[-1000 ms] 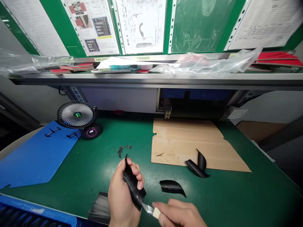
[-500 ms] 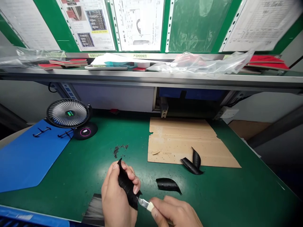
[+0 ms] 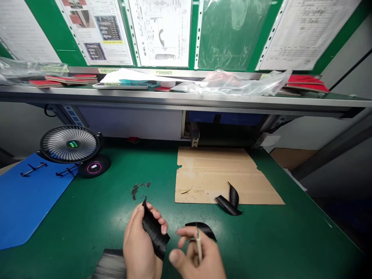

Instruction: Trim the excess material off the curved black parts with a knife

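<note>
My left hand grips a curved black ribbed plastic part, held upright near the table's front edge. My right hand holds a small knife with a pale handle, its blade pointing up and away from the part. Just behind my right hand a second black curved part lies on the green mat. Two more black parts lie crossed at the front edge of a cardboard sheet.
A small desk fan on a round base stands at the left beside a blue sheet with black clips. Black shavings lie on the green mat. A shelf with plastic bags runs overhead.
My right hand has lifted the knife off the lower end of the black part and turned the blade upward. The view has shifted right and slightly down.
</note>
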Motion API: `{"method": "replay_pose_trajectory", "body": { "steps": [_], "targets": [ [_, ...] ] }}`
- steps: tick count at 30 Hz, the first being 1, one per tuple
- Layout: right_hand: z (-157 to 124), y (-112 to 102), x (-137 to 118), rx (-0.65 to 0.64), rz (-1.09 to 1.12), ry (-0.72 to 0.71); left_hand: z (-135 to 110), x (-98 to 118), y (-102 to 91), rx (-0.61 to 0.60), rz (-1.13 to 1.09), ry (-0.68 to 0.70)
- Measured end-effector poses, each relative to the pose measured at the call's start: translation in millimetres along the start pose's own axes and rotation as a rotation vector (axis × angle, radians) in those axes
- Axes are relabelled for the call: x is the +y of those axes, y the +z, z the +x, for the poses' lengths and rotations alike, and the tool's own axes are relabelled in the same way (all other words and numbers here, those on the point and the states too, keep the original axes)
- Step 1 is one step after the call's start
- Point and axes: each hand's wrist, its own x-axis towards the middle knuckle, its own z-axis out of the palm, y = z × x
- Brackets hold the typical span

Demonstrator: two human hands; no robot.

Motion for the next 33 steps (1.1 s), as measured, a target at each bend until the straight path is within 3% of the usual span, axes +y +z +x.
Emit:
{"method": "replay_pose_trajectory", "body": {
  "steps": [3,5,9,12,15,20,22,24,27,29,30,33],
  "targets": [
    [11,13,17,-0.174,0.029,0.142,5,-24,-10.3,-0.068,0.116,-0.021],
    [13,5,32,-0.176,-0.103,0.107,20,-41,-23.4,-0.081,0.245,0.039],
    [14,-51,63,-0.016,-0.527,-0.041,70,-62,-53.8,-0.031,0.453,0.116],
    [24,-96,77,0.044,-0.588,0.001,101,-70,-66.8,-0.060,0.624,0.142],
    [36,-114,80,-0.027,-0.582,-0.025,111,-73,-67.1,-0.106,0.789,0.229],
    [51,-112,63,-0.094,-0.491,-0.167,92,-61,-49.3,-0.206,0.877,0.320],
    [55,-112,43,-0.160,-0.420,-0.232,76,-52,-38.1,-0.285,0.835,0.234],
    [59,-113,17,-0.285,-0.356,-0.303,56,-44,-25.3,-0.404,0.778,0.059],
    [63,-110,-24,-0.486,-0.375,-0.439,24,-35,-7.2,-0.612,0.547,-0.434],
    [61,-105,-45,-0.491,-0.432,-0.511,10,-29,1.4,-0.641,0.356,-0.667],
    [58,-101,-52,-0.441,-0.431,-0.515,7,-26,4.5,-0.602,0.268,-0.692],
    [41,-85,-55,-0.255,-0.304,-0.426,8,-16,9.5,-0.365,0.086,-0.491]
  ]
}}
